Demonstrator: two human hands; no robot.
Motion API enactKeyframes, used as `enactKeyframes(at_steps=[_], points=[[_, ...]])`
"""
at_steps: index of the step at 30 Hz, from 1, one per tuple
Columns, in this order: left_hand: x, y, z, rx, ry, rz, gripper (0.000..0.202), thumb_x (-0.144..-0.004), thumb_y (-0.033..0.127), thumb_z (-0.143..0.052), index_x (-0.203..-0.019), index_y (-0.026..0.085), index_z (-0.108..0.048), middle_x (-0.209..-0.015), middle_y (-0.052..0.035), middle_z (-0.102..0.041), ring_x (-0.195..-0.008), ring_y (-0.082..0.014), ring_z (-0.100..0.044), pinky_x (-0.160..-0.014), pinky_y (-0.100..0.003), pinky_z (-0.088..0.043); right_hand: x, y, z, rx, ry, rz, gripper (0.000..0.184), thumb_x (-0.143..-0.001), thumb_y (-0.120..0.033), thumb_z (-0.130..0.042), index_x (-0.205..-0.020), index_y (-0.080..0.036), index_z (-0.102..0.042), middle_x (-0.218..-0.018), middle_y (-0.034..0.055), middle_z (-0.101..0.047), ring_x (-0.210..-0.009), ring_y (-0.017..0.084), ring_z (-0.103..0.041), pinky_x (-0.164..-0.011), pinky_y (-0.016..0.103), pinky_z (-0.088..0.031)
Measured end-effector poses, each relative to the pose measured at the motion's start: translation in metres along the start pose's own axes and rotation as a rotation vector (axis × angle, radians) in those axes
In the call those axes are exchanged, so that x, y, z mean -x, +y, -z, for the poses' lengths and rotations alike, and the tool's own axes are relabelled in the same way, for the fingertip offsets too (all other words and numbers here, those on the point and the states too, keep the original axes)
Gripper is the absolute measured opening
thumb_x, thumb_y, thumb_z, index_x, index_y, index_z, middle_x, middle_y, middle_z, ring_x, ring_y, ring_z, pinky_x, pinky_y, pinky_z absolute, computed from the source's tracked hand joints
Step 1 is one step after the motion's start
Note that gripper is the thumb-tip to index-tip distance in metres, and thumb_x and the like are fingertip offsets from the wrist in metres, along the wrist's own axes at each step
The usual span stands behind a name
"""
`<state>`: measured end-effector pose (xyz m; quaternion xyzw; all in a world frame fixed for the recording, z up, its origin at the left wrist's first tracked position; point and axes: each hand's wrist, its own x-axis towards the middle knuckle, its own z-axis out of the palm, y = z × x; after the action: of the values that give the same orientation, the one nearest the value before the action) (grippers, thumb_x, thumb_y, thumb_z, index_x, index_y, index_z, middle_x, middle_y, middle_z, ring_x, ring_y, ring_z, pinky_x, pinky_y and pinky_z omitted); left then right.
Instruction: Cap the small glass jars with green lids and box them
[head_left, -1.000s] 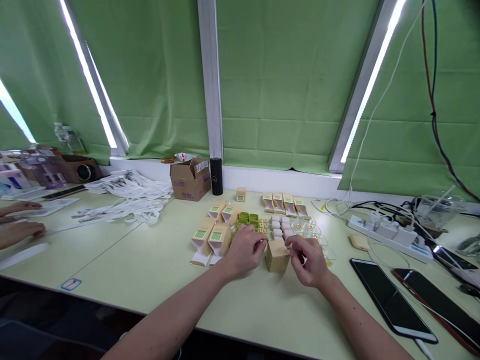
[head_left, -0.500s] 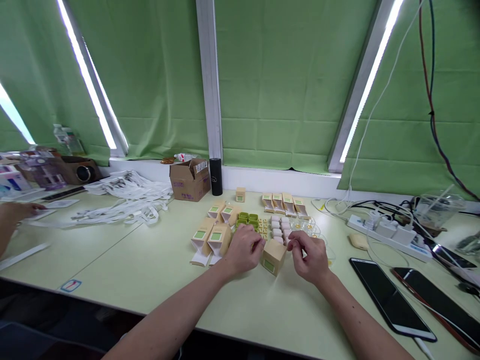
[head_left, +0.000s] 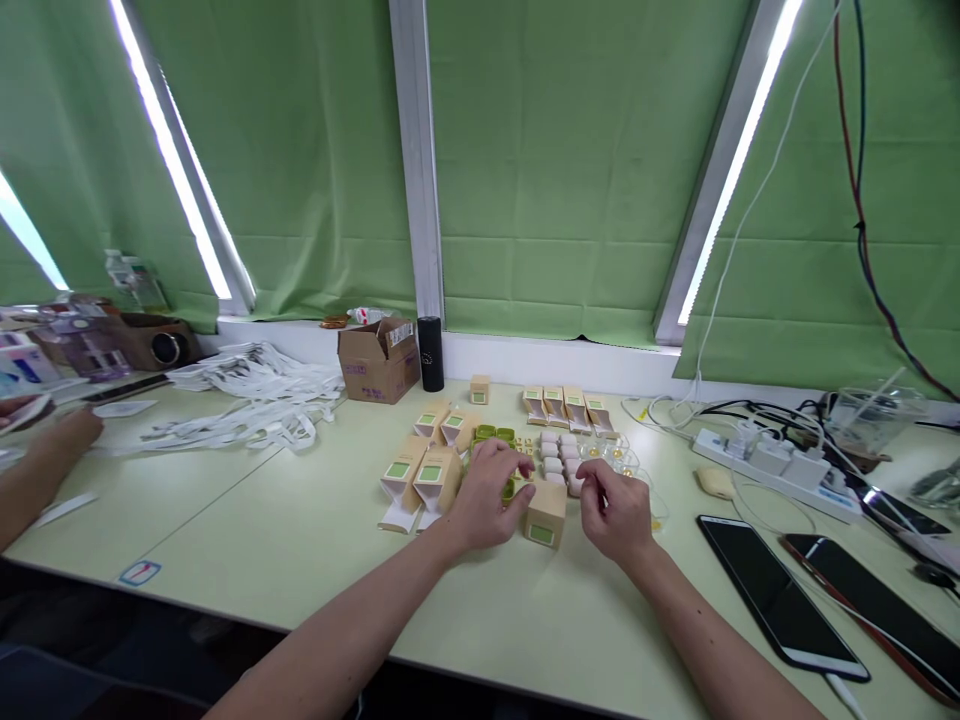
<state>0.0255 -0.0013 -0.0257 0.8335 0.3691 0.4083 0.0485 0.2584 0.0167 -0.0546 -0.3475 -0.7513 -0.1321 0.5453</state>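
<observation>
A small closed tan carton (head_left: 545, 518) with a green label stands on the table between my hands. My left hand (head_left: 489, 500) is at its left, thumb and fingers apart, with nothing seen in it. To the right of the carton, a little apart from it, my right hand (head_left: 616, 508) has its fingers curled in, and no object shows in them. Behind the hands are green square trays (head_left: 495, 433), partly covered by my left hand, and rows of pale pink rounded pieces (head_left: 553, 465). Clear round items (head_left: 619, 455) with yellow centres sit behind my right hand.
Several tan cartons with open flaps (head_left: 437, 475) stand at left; others (head_left: 555, 405) line the back near one closed carton (head_left: 480, 390). Phones (head_left: 780, 595) and a power strip (head_left: 780, 470) lie right. White straps (head_left: 247, 390) and a co-worker's hand (head_left: 75, 425) are far left.
The carton, tilted between my hands before, now stands flat on the table. My left fingers have spread off it and my right hand has drawn away. The co-worker's arm has shifted.
</observation>
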Motion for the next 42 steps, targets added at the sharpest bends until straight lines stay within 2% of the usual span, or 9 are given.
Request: enactKeyframes(at_steps=[3, 6, 11, 17, 21, 27, 32, 36, 42], points=[[-0.004, 0.008, 0.004, -0.004, -0.133, 0.011, 0.048, -0.092, 0.035, -0.064, -0.136, 0.023, -0.052, -0.13, -0.0129, -0.064, -0.126, -0.0338, -0.046, -0.107, -0.051, -0.039, 0.0, 0.001, -0.001, 0.009, 0.005, -0.01, 0.016, -0.088, -0.009, -0.049, -0.087, -0.02, -0.061, -0.05, -0.0089, -0.047, -0.039, 0.009, -0.044, -0.048, 0.023, -0.033], [-0.009, 0.018, 0.008, -0.058, -0.282, 0.012, 0.067, -0.085, 0.034, -0.073, -0.145, 0.025, -0.045, -0.141, -0.013, -0.058, -0.135, -0.0373, -0.041, -0.112, -0.055, -0.036, 0.0, 0.002, -0.002, 0.022, 0.029, -0.03, 0.017, -0.088, -0.01, -0.048, -0.087, -0.02, -0.062, -0.048, -0.0096, -0.045, -0.037, 0.009, -0.041, -0.047, 0.023, -0.033], [-0.017, 0.031, 0.01, -0.206, -0.442, -0.071, 0.068, -0.081, 0.025, -0.073, -0.143, 0.028, -0.045, -0.132, -0.012, -0.064, -0.133, -0.0389, -0.047, -0.112, -0.056, -0.033, -0.001, 0.002, -0.003, 0.038, 0.039, -0.04, 0.018, -0.089, -0.011, -0.048, -0.087, -0.02, -0.063, -0.047, -0.009, -0.045, -0.037, 0.01, -0.043, -0.047, 0.023, -0.032], [-0.028, 0.036, 0.013, -0.214, -0.499, -0.107, 0.058, -0.075, 0.009, -0.068, -0.128, 0.025, -0.051, -0.111, -0.0086, -0.067, -0.109, -0.032, -0.057, -0.099, -0.046, -0.041, -0.001, 0.001, -0.003, 0.034, 0.038, -0.037, 0.018, -0.089, -0.011, -0.048, -0.088, -0.02, -0.063, -0.047, -0.0089, -0.045, -0.038, 0.01, -0.044, -0.048, 0.024, -0.032], [-0.049, 0.028, 0.026, -0.191, -0.455, -0.075, 0.06, -0.078, 0.011, -0.069, -0.133, 0.024, -0.051, -0.12, -0.0101, -0.065, -0.113, -0.0319, -0.055, -0.099, -0.045, -0.042, -0.001, -0.001, -0.003, 0.032, 0.043, -0.027, 0.018, -0.089, -0.01, -0.048, -0.09, -0.02, -0.063, -0.047, -0.0097, -0.043, -0.037, 0.01, -0.043, -0.047, 0.024, -0.031], [-0.105, -0.026, 0.05, -0.294, -0.237, 0.014, 0.062, -0.084, 0.011, -0.064, -0.143, 0.022, -0.05, -0.137, -0.012, -0.062, -0.128, -0.0318, -0.048, -0.108, -0.047, -0.042, -0.001, -0.003, -0.003, 0.02, 0.025, -0.024, 0.017, -0.09, -0.01, -0.048, -0.09, -0.02, -0.062, -0.048, -0.0096, -0.043, -0.038, 0.01, -0.043, -0.048, 0.024, -0.032], [-0.142, -0.092, 0.057, -0.521, -0.228, 0.165, 0.057, -0.087, 0.012, -0.062, -0.142, 0.017, -0.052, -0.14, -0.0116, -0.062, -0.129, -0.031, -0.045, -0.11, -0.042, -0.04, -0.001, -0.004, -0.003, 0.024, 0.026, -0.01, 0.018, -0.09, -0.01, -0.047, -0.092, -0.02, -0.062, -0.048, -0.0096, -0.043, -0.038, 0.01, -0.042, -0.047, 0.024, -0.03], [-0.146, -0.128, 0.051, -0.578, -0.281, 0.224, 0.058, -0.081, 0.011, -0.065, -0.138, 0.018, -0.056, -0.137, -0.0131, -0.064, -0.128, -0.0329, -0.046, -0.108, -0.043, -0.039, -0.001, -0.006, -0.002, 0.007, 0.016, 0.001, 0.018, -0.089, -0.009, -0.048, -0.092, -0.02, -0.062, -0.048, -0.0094, -0.043, -0.038, 0.01, -0.043, -0.047, 0.024, -0.031], [-0.139, -0.153, 0.031, -0.642, -0.353, 0.291, 0.056, -0.082, 0.015, -0.068, -0.136, 0.021, -0.055, -0.133, -0.0142, -0.065, -0.128, -0.0339, -0.046, -0.106, -0.045, -0.037, 0.001, -0.005, -0.004, -0.003, -0.002, 0.008, 0.018, -0.09, -0.01, -0.048, -0.095, -0.02, -0.062, -0.05, -0.0092, -0.044, -0.039, 0.011, -0.044, -0.048, 0.025, -0.032]])
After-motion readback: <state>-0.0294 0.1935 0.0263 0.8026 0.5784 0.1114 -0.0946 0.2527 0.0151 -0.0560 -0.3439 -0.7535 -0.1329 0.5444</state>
